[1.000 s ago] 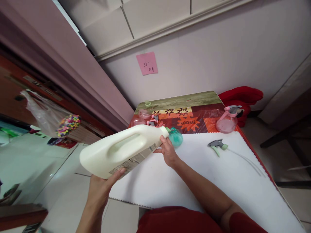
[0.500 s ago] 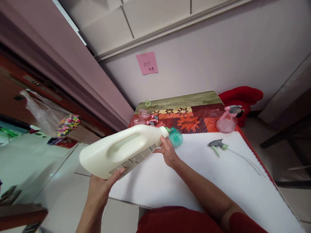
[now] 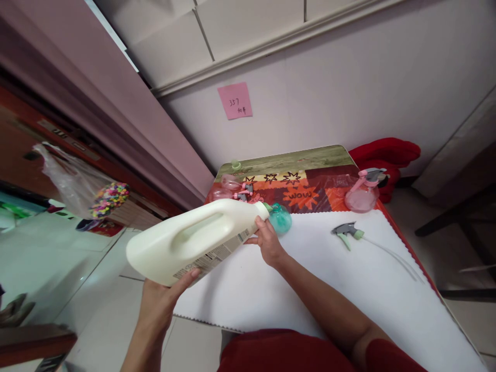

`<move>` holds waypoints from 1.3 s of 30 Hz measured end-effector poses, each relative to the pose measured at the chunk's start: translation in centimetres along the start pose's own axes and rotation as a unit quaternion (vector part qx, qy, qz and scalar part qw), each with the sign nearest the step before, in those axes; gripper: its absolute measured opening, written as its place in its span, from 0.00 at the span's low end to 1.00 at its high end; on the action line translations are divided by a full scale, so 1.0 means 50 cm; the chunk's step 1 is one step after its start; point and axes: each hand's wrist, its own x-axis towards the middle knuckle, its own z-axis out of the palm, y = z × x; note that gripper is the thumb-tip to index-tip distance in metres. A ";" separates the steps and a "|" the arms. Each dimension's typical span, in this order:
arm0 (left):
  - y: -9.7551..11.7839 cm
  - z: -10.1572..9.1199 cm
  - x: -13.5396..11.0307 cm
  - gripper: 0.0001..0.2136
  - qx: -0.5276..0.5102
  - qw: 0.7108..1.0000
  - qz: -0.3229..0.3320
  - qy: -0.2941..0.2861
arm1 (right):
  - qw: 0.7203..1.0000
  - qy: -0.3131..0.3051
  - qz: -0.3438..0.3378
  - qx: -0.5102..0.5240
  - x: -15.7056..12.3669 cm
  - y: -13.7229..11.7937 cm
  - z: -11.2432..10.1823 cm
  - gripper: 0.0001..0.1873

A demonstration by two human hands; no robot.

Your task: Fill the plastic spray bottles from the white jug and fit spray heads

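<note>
A large cream-white detergent jug [image 3: 155, 248] with a moulded handle is tilted, its green spout lying at the mouth of a small teal spray bottle [image 3: 280, 221]. My left hand [image 3: 166, 297] supports the jug's lower end from beneath, thumb on the printed label. Near the neck, my right hand [image 3: 267, 242] is wrapped round the jug; some of its fingers are hidden behind it. The teal bottle stands on the white cloth without a spray head. On the cloth to the right lies a grey and green spray trigger [image 3: 346, 231] with a long clear tube.
A pink spray bottle [image 3: 362, 199] stands at the table's right edge. More pink spray bottles [image 3: 228, 187] lie at the back left beside a small green cap [image 3: 235, 165]. A pink note [image 3: 235, 101] is on the wall, and a plastic bag [image 3: 65, 178] hangs at left.
</note>
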 end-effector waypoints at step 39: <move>-0.001 -0.006 -0.001 0.35 0.014 1.000 0.012 -0.004 | 1.000 0.007 0.006 -0.003 -0.006 -0.007 0.007 0.36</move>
